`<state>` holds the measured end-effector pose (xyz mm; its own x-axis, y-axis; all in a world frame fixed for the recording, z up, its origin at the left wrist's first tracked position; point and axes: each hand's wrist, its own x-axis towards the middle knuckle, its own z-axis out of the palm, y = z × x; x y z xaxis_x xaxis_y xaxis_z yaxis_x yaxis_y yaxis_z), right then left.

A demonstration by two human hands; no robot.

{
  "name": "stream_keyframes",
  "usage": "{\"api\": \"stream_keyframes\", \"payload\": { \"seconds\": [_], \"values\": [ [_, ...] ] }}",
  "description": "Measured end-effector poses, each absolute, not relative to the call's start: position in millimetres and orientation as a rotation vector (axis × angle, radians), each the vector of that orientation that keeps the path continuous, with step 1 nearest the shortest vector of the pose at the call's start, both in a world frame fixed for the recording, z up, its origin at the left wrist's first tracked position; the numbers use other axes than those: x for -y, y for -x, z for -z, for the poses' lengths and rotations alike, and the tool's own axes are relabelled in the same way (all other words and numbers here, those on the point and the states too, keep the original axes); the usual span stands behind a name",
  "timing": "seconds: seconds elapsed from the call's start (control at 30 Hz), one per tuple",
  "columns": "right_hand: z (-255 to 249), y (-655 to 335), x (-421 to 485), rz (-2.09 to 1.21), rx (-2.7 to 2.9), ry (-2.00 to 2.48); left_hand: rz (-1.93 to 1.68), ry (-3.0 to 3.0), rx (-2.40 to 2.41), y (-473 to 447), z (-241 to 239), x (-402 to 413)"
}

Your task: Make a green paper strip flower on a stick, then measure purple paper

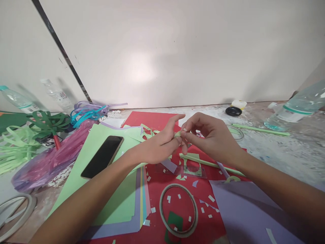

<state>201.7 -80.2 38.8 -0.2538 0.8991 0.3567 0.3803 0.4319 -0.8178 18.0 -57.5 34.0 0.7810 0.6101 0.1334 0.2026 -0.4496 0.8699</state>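
Head view, looking down on a cluttered desk (279, 152). Pinched between the fingertips of the left hand (157, 144) and the right hand (214, 139): a small pale green paper piece (178, 134), held in the air just above a red sheet (152, 120). Left thumb and fingers closed on it, one finger stretched out above; right fingers curled, tips pressed to the same piece.

Directly beneath the hands, lying on the red sheet, a clear ruler (189, 170) and a thin green paper stick (210, 164). Nearer the camera, a ring of tape (177, 186) amid white scraps, just beside a purple sheet (243, 210).

To the left, a dark phone (103, 156) face up on a stack of coloured paper (119, 203), green on top. Farther left, a purple plastic bag (45, 166) and bundles of light green strips (12, 149), dark green strips (48, 121) and blue and lilac strips (86, 112) — behind them, against the wall, a capped bottle (17, 100) and a second bottle (57, 93).

At far right, well apart from the hands, a tilted water bottle (297, 108) — and near the wall, a black lid (233, 111).
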Motion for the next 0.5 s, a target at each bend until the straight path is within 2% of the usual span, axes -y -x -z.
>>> {"api": "stream_keyframes", "payload": {
  "seconds": [0.23,0.5],
  "values": [
    [-38.4,-206.5,75.1,-0.579,1.784,1.107,-0.915,-2.071,-0.88,-20.4,-36.2,49.9],
    [-40.5,-208.0,74.5,-0.587,1.807,1.152,-0.982,-1.973,-0.985,-23.0,-38.2,47.4]
  ]
}}
